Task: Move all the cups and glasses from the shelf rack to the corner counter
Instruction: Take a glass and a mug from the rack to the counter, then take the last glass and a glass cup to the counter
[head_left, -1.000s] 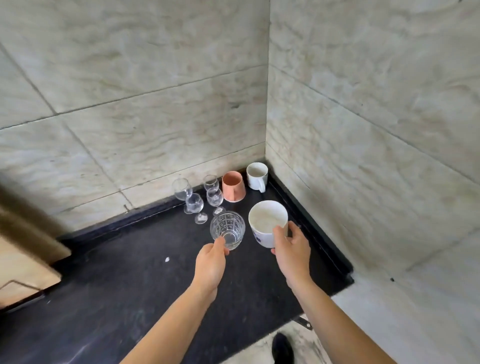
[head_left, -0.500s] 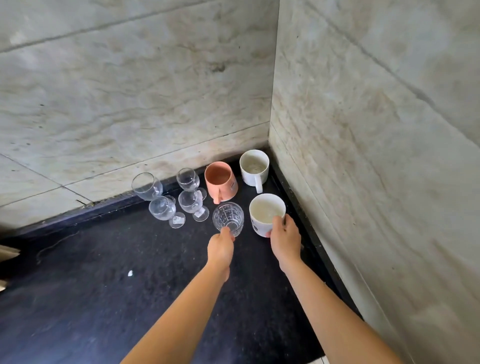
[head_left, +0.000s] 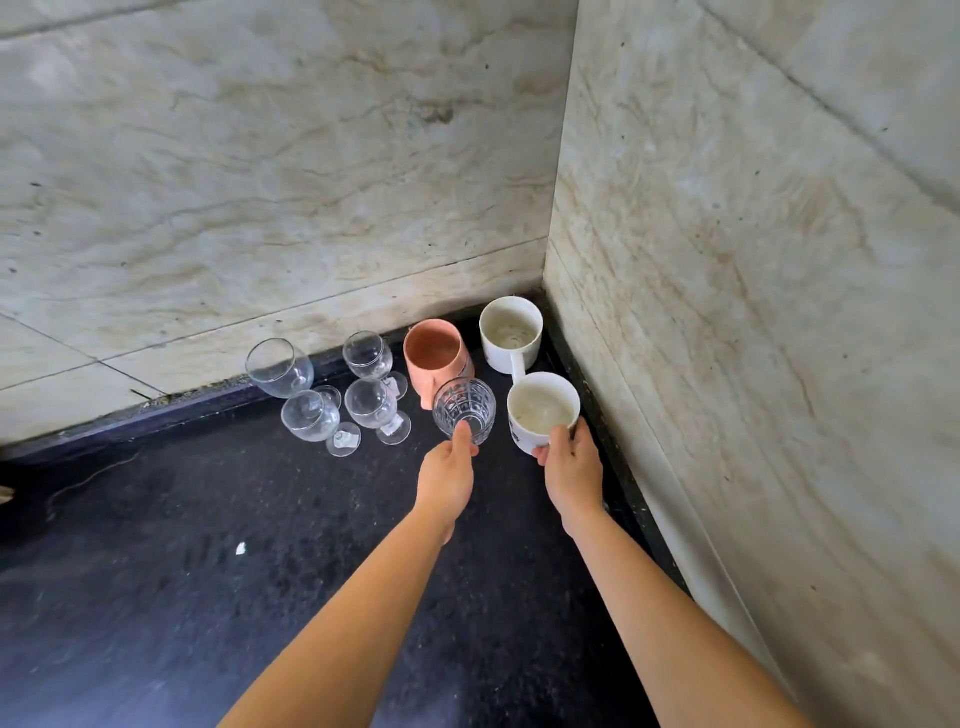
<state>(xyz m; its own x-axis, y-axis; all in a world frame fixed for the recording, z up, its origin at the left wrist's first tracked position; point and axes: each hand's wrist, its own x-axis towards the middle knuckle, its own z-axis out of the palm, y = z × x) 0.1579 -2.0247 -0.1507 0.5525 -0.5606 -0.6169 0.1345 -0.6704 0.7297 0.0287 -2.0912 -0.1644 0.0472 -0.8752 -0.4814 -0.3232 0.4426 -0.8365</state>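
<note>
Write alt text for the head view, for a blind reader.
The left hand grips a patterned tumbler and the right hand a white mug, at the black counter's corner. Behind stand four wine glasses, a pink cup and another white mug.

The tumbler (head_left: 464, 410) that your left hand (head_left: 447, 478) grips is clear glass, its wall pressed into a grid of facets. The white mug (head_left: 540, 410) in your right hand (head_left: 571, 467) looks like glazed ceramic, glossy, with a dark print low on its side. The second white mug (head_left: 511, 332), in the counter's back corner, has the same glaze. The pink mug (head_left: 436, 353) beside it looks matt. The four stemmed glasses (head_left: 309, 415) are smooth, plain clear glass. The counter (head_left: 208, 571) is black speckled stone, finely grainy with a dull sheen. The wall tiles (head_left: 260, 182) are smooth, veined beige stone, stained in places.
</note>
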